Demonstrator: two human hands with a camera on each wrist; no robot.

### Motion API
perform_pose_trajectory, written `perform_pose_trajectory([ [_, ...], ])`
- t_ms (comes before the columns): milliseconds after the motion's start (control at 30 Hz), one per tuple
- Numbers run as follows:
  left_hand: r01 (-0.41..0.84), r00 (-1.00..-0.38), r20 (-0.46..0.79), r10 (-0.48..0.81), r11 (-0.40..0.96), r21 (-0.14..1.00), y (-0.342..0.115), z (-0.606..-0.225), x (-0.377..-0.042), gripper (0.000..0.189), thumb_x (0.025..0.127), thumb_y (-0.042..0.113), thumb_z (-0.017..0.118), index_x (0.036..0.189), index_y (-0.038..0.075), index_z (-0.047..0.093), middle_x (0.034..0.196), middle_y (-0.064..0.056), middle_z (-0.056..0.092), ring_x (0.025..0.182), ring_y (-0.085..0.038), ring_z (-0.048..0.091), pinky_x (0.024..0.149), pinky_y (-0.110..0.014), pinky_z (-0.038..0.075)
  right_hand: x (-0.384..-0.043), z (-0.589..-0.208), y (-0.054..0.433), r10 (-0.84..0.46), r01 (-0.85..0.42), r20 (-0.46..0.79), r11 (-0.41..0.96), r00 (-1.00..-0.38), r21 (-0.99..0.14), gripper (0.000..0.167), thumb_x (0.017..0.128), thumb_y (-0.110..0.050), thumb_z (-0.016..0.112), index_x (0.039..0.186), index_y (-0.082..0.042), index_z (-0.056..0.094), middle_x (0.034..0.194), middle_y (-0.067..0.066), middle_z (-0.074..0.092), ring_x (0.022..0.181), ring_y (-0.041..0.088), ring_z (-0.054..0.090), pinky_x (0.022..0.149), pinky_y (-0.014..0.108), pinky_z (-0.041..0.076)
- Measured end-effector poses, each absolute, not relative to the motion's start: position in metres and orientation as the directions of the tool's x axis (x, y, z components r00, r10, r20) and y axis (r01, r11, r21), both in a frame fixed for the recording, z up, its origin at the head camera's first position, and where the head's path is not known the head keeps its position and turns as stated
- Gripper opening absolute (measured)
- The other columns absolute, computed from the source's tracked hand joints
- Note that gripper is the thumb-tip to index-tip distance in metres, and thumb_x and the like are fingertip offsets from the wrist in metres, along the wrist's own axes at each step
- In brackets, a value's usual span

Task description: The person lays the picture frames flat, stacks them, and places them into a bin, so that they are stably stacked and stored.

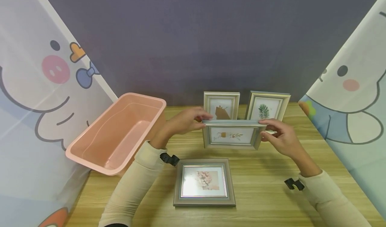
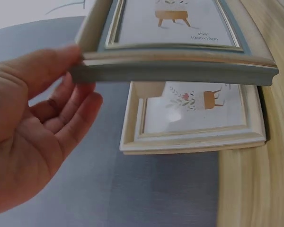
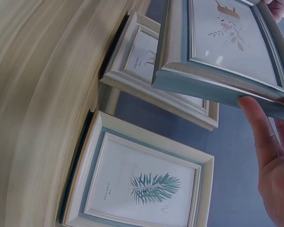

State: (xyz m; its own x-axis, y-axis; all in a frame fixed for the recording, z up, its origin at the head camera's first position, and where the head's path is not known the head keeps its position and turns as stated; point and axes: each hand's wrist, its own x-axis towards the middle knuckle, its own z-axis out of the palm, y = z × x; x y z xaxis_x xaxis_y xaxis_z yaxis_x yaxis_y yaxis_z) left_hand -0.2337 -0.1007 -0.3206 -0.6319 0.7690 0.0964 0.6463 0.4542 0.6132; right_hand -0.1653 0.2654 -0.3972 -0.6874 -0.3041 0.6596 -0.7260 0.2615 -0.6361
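Both hands hold a blue-grey picture frame (image 1: 231, 135), turned sideways with its plant-pot print facing the wearer. My left hand (image 1: 187, 120) pinches its upper left corner between thumb and fingers. At the upper right corner, my right hand (image 1: 281, 136) grips with thumb and fingertips. Behind stand two cream picture frames, one with a plant-pot print (image 1: 221, 106) and one with a green-leaf print (image 1: 265, 109). The held frame partly covers both in the head view. In the right wrist view the green-leaf frame (image 3: 144, 189) shows nearly whole. A larger frame with a pink-flower print (image 1: 204, 183) lies flat in front.
A pink plastic tub (image 1: 116, 133) stands at the left of the wood-grain table (image 1: 259, 197). A dark grey wall (image 1: 193, 46) rises behind. Cartoon-printed panels (image 1: 45, 96) flank the table on both sides.
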Motion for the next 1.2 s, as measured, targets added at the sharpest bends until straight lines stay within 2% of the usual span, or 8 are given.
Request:
perform_pose_trajectory([
  [133, 0.534, -0.648, 0.097, 0.756, 0.36, 0.765, -0.105, -0.327, -0.239, 0.048, 0.094, 0.006, 0.072, 0.14, 0.001, 0.058, 0.136, -0.02, 0.061, 0.122, -0.033, 0.063, 0.105, -0.039, 0.053, -0.162, -0.395, 0.267, -0.307, -0.721, 0.654, 0.223, -0.691, -0.656, 0.047, 0.074, 0.035, 0.063, 0.118, 0.019, 0.061, 0.121, -0.016, 0.067, 0.08, 0.001, 0.073, 0.06, 0.021, 0.06],
  [300, 0.446, -0.619, 0.086, 0.781, 0.259, 0.856, -0.11, -0.337, -0.247, 0.066, 0.093, 0.008, 0.073, 0.151, 0.0, 0.043, 0.156, -0.022, 0.043, 0.139, -0.044, 0.048, 0.117, -0.054, 0.04, -0.159, -0.394, 0.269, -0.322, -0.71, 0.641, 0.182, -0.697, -0.681, 0.046, 0.075, 0.035, 0.062, 0.118, 0.019, 0.06, 0.126, -0.014, 0.067, 0.087, 0.001, 0.073, 0.062, 0.021, 0.06],
  [433, 0.386, -0.6, 0.069, 0.797, 0.213, 0.898, -0.113, -0.343, -0.251, 0.088, 0.089, 0.041, 0.078, 0.159, 0.01, 0.033, 0.166, -0.014, 0.031, 0.148, -0.041, 0.038, 0.121, -0.055, 0.034, -0.158, -0.394, 0.269, -0.331, -0.697, 0.632, 0.133, -0.701, -0.704, 0.045, 0.076, 0.036, 0.061, 0.118, 0.02, 0.059, 0.125, -0.014, 0.067, 0.089, 0.003, 0.073, 0.062, 0.022, 0.061],
  [533, 0.34, -0.589, 0.064, 0.806, 0.175, 0.924, -0.112, -0.347, -0.253, 0.112, 0.076, 0.066, 0.078, 0.162, 0.015, 0.027, 0.169, -0.01, 0.023, 0.152, -0.041, 0.032, 0.123, -0.056, 0.029, -0.157, -0.395, 0.269, -0.331, -0.682, 0.623, 0.095, -0.708, -0.725, 0.044, 0.077, 0.035, 0.06, 0.118, 0.021, 0.059, 0.124, -0.013, 0.067, 0.089, 0.004, 0.073, 0.063, 0.023, 0.061],
  [600, 0.313, -0.582, 0.064, 0.811, 0.15, 0.938, -0.111, -0.35, -0.253, 0.122, 0.07, 0.073, 0.078, 0.163, 0.015, 0.023, 0.171, -0.011, 0.019, 0.153, -0.041, 0.029, 0.124, -0.058, 0.028, -0.156, -0.395, 0.269, -0.333, -0.668, 0.612, 0.076, -0.717, -0.741, 0.043, 0.078, 0.035, 0.06, 0.118, 0.021, 0.058, 0.124, -0.012, 0.067, 0.089, 0.004, 0.074, 0.064, 0.024, 0.061],
  [800, 0.239, -0.546, 0.069, 0.835, 0.076, 0.968, -0.107, -0.357, -0.253, 0.135, 0.065, 0.073, 0.078, 0.164, 0.008, 0.013, 0.172, -0.014, 0.011, 0.155, -0.041, 0.024, 0.125, -0.058, 0.025, -0.155, -0.396, 0.269, -0.344, -0.657, 0.608, 0.036, -0.715, -0.753, 0.04, 0.081, 0.032, 0.06, 0.119, 0.02, 0.058, 0.123, -0.009, 0.067, 0.09, 0.005, 0.075, 0.065, 0.025, 0.062],
  [1000, 0.213, -0.518, 0.088, 0.851, 0.029, 0.977, -0.105, -0.361, -0.254, 0.137, 0.065, 0.074, 0.078, 0.164, 0.006, 0.011, 0.171, -0.015, 0.015, 0.155, -0.04, 0.023, 0.123, -0.06, 0.027, -0.156, -0.397, 0.269, -0.346, -0.663, 0.625, -0.013, -0.7, -0.749, 0.034, 0.087, 0.02, 0.066, 0.12, 0.018, 0.06, 0.124, -0.006, 0.067, 0.09, 0.007, 0.075, 0.066, 0.025, 0.062],
  [1200, 0.211, -0.511, 0.121, 0.851, -0.012, 0.977, -0.103, -0.365, -0.255, 0.139, 0.065, 0.073, 0.079, 0.163, 0.003, 0.011, 0.171, -0.02, 0.011, 0.156, -0.041, 0.02, 0.125, -0.061, 0.02, -0.157, -0.398, 0.268, -0.351, -0.671, 0.646, -0.064, -0.678, -0.739, 0.033, 0.089, 0.017, 0.066, 0.122, 0.016, 0.061, 0.125, -0.003, 0.067, 0.092, 0.008, 0.075, 0.066, 0.025, 0.062],
])
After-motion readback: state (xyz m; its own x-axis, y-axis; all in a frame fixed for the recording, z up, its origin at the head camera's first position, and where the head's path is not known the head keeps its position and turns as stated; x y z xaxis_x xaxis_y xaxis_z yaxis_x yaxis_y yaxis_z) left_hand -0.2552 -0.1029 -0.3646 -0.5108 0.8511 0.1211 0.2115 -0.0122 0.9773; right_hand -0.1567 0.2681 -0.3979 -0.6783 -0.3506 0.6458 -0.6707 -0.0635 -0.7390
